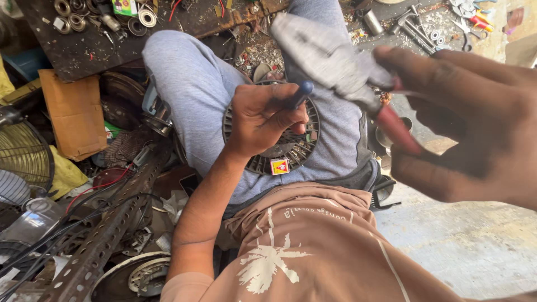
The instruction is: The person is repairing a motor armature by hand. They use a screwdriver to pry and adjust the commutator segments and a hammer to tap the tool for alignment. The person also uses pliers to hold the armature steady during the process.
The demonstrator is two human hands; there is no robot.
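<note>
A round, dark, slotted fan grille (pixel 291 146) of plastic rests on the person's lap, against grey trousers (pixel 196 89), and serves here as the landmark. Far left of the grille stands a wire fan guard (pixel 22 156), then a folded piece of brown cardboard (pixel 75 112), and a long perforated metal angle bar (pixel 106 235), rusty and dull, slants below them. Above and left of the grille, a dark wooden board (pixel 112 39) carries several shiny steel bearings (pixel 146 17). The left hand (pixel 263 117) lies on the grille's left half, fingers curled tight around a tool with a blue handle (pixel 302 92). A small red and yellow box (pixel 279 166) sits at the grille's lower edge. Right of the grille, the right hand (pixel 464 123), blurred and close to the camera, is clamped on red-handled pliers (pixel 347 72) with grey metal jaws that hang over the grille's upper right.
</note>
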